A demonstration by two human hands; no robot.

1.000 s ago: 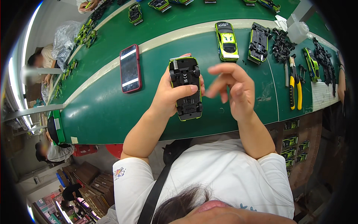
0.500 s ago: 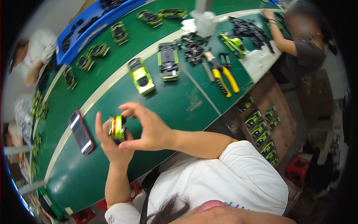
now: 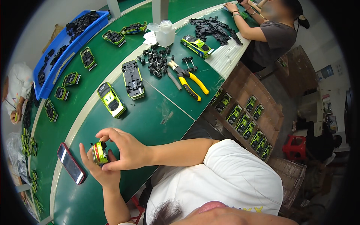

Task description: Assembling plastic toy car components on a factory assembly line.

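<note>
A toy car (image 3: 99,153), bright yellow-green with a red band at the end that shows, is held up over the green table. My left hand (image 3: 103,174) supports it from below and behind, one finger stretched up beside it. From the right, my right hand (image 3: 131,152) curls round the car with thumb and fingers; its thumb is by the lower end. Beyond my hands lie a green toy car (image 3: 111,100) on its wheels and another car (image 3: 132,80) with its black underside up. A phone (image 3: 71,164) in a red case is left of my left hand.
Yellow-black pliers (image 3: 189,80), wheel axles (image 3: 155,60) and black chassis parts (image 3: 213,30) lie farther off. A white bottle (image 3: 165,33) and a blue bin (image 3: 69,52) stand behind. A co-worker (image 3: 273,33) sits at far right; a brown tray (image 3: 275,116) of cars is at right.
The view has turned, so the table and its contents sit farther left and lower at my hands. Both hands are still round the toy car.
</note>
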